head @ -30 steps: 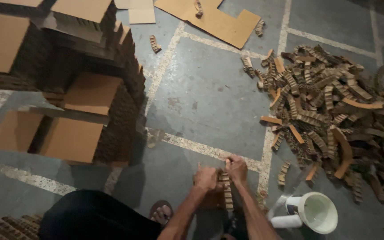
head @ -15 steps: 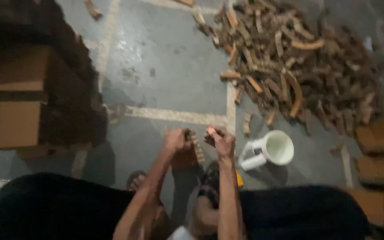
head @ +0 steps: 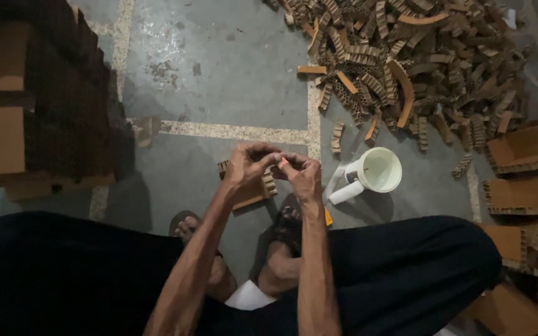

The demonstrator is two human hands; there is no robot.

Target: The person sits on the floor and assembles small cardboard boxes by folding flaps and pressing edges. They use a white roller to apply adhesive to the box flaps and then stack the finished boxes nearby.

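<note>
Cardboard strip (head: 251, 190): brown, ridged honeycomb edge, flat.

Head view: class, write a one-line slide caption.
Seated person's left hand and right hand pinch a honeycomb cardboard piece beside a white mug.

brown corrugated cardboard strip (head: 253, 190), between hands (head: 275, 169)

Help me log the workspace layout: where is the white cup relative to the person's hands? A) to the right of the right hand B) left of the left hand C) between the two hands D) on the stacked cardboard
A: the white cup sits on the floor just right of the right hand, below the pile of cardboard strips.
</note>
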